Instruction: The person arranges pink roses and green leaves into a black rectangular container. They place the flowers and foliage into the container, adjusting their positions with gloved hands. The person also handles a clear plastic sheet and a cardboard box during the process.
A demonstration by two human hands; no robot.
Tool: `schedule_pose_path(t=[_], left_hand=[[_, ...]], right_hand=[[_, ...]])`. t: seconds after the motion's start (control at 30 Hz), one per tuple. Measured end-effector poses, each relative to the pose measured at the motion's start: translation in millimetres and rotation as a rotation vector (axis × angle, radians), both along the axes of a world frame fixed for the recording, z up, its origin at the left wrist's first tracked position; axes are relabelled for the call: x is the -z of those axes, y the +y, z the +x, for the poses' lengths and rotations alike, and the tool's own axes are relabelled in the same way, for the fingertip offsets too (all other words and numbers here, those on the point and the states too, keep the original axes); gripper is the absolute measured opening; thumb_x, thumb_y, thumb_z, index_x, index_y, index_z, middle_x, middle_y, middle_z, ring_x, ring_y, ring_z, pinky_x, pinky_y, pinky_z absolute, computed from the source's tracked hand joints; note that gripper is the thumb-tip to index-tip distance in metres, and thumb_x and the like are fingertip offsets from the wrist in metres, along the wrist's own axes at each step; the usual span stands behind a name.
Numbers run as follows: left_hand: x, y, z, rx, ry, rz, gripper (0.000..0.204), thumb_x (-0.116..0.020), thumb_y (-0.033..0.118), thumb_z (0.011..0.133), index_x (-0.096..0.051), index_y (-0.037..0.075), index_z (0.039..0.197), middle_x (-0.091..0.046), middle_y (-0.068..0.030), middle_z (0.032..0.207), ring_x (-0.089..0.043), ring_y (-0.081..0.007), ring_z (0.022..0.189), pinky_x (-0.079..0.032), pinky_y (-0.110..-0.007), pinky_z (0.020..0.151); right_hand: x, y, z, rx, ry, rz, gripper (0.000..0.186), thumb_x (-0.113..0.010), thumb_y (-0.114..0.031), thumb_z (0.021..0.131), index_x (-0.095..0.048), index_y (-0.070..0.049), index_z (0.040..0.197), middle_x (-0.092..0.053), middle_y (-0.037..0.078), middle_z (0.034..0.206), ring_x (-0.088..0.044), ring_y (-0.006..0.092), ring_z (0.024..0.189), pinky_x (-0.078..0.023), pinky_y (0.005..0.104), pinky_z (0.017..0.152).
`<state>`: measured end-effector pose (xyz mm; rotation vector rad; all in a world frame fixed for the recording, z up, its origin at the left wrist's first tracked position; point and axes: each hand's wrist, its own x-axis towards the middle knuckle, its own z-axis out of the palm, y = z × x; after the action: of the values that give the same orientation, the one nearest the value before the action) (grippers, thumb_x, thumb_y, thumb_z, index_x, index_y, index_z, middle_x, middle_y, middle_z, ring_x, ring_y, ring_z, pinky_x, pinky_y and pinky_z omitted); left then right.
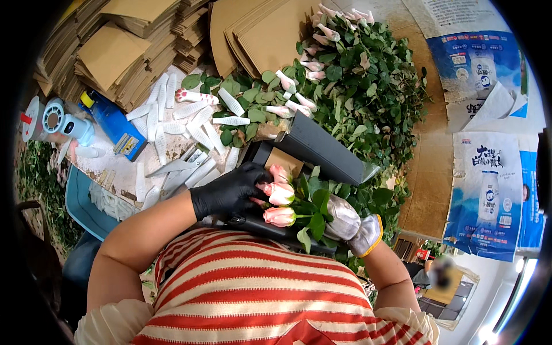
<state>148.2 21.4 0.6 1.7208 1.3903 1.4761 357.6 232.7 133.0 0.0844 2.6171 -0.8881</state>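
Several pink roses with green leaves lie in front of my chest, their blooms toward the left. My left hand, in a black glove, has its fingers curled against the blooms. The stem end is held by my right hand, in a grey-white glove, its fingers partly hidden by the leaves. Beneath and behind the roses stands a black trough-like holder with a raised side. A piece of brown cardboard shows inside it, beside the blooms.
White mesh sleeves litter the worktop at left, near a blue bottle and a small light-blue fan. A blue tub stands below. Cardboard stacks rise behind; a heap of leafy roses fills the right side.
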Motion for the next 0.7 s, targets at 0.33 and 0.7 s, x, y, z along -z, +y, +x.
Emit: schedule_pose_path(t=[0.33, 0.7], left_hand=[[-20, 8, -15, -0.071, 0.138, -0.137, 0.045, -0.076, 0.013, 0.069, -0.062, 0.005, 0.111, -0.056, -0.0128, 0.117, -0.052, -0.0368, 0.113, -0.043, -0.045, 0.096], [-14, 23, -6, -0.072, 0.109, 0.032, 0.037, -0.076, 0.021, 0.07, -0.067, 0.013, 0.105, -0.057, -0.0128, 0.115, -0.051, -0.038, 0.111, -0.041, -0.046, 0.098]], right_hand=[[18, 0, -16, 0.55, -0.42, -0.846, 0.055, -0.056, -0.01, 0.092, -0.041, 0.001, 0.144, -0.045, 0.017, 0.145, -0.048, 0.0274, 0.13, -0.039, 0.0346, 0.108], [-46, 13, -32, -0.018, 0.034, 0.201, 0.047, -0.07, -0.013, 0.082, -0.057, -0.003, 0.126, -0.065, 0.017, 0.117, -0.065, 0.031, 0.103, -0.053, 0.0377, 0.09]])
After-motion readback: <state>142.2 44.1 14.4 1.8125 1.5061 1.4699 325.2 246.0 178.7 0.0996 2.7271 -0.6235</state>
